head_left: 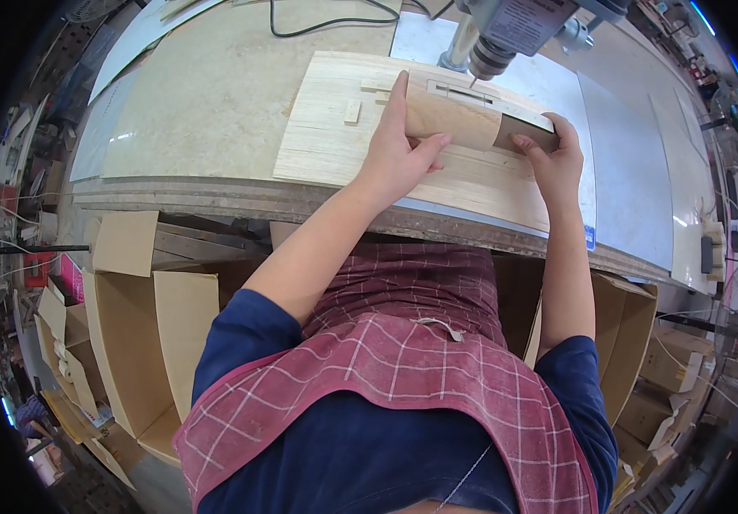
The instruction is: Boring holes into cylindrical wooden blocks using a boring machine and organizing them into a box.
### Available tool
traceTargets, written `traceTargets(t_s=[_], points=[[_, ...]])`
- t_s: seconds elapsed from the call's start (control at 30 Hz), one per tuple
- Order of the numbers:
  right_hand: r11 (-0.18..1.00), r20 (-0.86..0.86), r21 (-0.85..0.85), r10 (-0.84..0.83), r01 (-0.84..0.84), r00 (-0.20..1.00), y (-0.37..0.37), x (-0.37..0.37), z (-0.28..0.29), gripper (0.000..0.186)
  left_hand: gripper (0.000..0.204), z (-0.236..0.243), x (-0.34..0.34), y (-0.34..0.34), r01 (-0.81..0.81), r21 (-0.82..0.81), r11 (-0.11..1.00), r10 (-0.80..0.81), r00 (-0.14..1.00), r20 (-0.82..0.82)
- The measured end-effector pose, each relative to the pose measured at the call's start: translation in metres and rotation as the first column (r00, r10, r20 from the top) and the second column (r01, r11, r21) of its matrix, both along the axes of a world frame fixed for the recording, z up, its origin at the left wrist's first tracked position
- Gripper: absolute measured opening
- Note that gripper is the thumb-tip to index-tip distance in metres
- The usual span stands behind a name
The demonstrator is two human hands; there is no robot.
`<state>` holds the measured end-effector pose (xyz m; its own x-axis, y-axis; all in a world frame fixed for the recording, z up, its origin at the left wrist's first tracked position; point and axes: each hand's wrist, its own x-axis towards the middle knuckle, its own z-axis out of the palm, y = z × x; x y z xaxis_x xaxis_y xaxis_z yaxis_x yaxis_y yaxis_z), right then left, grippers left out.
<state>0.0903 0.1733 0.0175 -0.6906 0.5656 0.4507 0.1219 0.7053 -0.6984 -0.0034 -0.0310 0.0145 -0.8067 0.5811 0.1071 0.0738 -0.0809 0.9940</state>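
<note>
A light wooden piece point(450, 120) with a rounded front and a narrow slot in its top face lies across a pale wooden board point(318, 128). My left hand point(399, 146) grips its left end, index finger stretched along the edge and thumb against the lower front. At the other end, my right hand point(553, 154) has its thumb pressed on a dark brown section point(523, 133) and its fingers curled over the far side. Just above the slotted face hangs the drill press chuck point(491, 62) with a thin bit pointing down; whether the tip touches the wood I cannot tell.
Small wooden blocks point(352, 111) sit on the board left of my left hand. A black cable point(335, 34) curves over the back of the worktable point(198, 111). Open cardboard boxes point(133, 343) stand below the table's front edge on both sides.
</note>
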Motion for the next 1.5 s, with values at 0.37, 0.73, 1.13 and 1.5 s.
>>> traceTargets(t_s=[0.37, 0.73, 1.13, 1.5], points=[[0.999, 0.039, 0.032, -0.006, 0.004, 0.999, -0.017, -0.013, 0.001, 0.045, 0.088, -0.003, -0.014, -0.004, -0.007, 0.054, 0.999, 0.008, 1.0, -0.002], [0.986, 0.042, -0.11, 0.132, -0.127, 0.99, -0.017, -0.004, 0.016, 0.061, 0.091, -0.001, -0.011, 0.002, -0.087, -0.025, 0.996, 0.086, 0.996, -0.008], [0.981, -0.336, 0.062, 0.192, -0.182, 0.922, 0.03, -0.049, 0.218, 0.033, 0.092, -0.004, -0.012, 0.003, -0.08, 0.015, 0.997, 0.08, 0.997, 0.002], [0.747, -0.104, 0.658, -0.036, 0.096, 0.994, 0.0, -0.056, 0.222, 0.035, 0.091, -0.004, -0.008, 0.003, -0.104, -0.012, 0.994, 0.104, 0.994, -0.023]])
